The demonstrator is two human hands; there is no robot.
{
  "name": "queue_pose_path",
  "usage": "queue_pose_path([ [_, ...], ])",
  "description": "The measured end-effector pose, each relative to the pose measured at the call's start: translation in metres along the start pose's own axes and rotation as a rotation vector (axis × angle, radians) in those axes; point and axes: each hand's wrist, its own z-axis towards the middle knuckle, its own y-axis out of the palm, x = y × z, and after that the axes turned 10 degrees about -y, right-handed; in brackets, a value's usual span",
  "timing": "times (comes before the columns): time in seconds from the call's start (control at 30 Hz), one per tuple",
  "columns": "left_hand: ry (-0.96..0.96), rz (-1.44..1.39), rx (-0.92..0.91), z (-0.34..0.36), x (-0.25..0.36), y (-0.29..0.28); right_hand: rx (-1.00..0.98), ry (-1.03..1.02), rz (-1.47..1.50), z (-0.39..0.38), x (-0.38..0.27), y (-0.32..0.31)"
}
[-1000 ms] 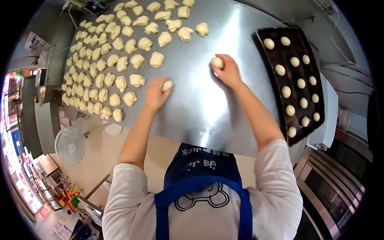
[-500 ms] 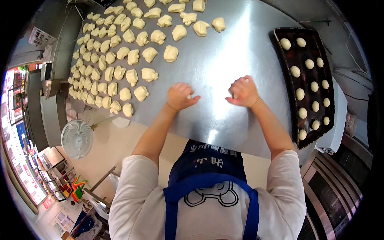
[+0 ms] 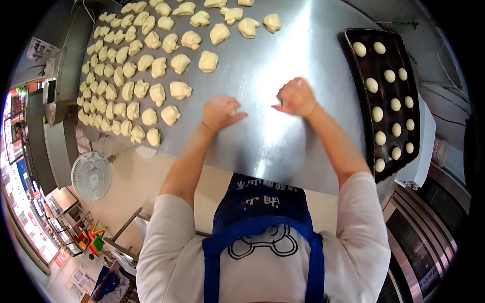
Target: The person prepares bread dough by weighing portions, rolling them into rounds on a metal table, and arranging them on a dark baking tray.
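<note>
My left hand [image 3: 221,112] is curled, palm down, on the steel table, with its thumb stretched toward the middle. To its right my right hand [image 3: 297,96] is cupped the same way, its thumb pointing left. Each hand is closed round a small piece of dough that its fingers now cover; a pale bit showed at each hand in the earlier view. Both hands are slightly blurred. Nearest my left hand lie rough cut dough pieces [image 3: 171,115], part of several rows. Past my right hand, smooth round dough balls [image 3: 377,114] sit apart on a dark baking tray [image 3: 356,65].
The steel table [image 3: 242,146] ends just before my blue apron [image 3: 262,199]. A white fan [image 3: 91,176] stands beyond its left edge. Below the tray at the right are steel oven doors [image 3: 419,242]. A wooden-framed chair [image 3: 124,232] is at the lower left.
Both hands have shifted a little to the left and farther from me over the table, still curled. The whole view has also shifted slightly. The tray's dough balls look unchanged.
</note>
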Motion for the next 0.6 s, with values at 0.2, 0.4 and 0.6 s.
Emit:
queue_pose_path([
  [0.2, -0.212, -0.025, 0.213, -0.035, -0.005, -0.031, 0.138, 0.299, 0.047, -0.046, -0.004, -0.030],
  [0.4, -0.203, 0.017, -0.052, -0.007, 0.037, 0.000, 0.135, -0.019, 0.046, 0.009, -0.017, 0.012],
  [0.6, -0.137, -0.010, 0.122, 0.025, -0.025, -0.023, 0.060, 0.140, 0.007, 0.004, 0.058, -0.027],
])
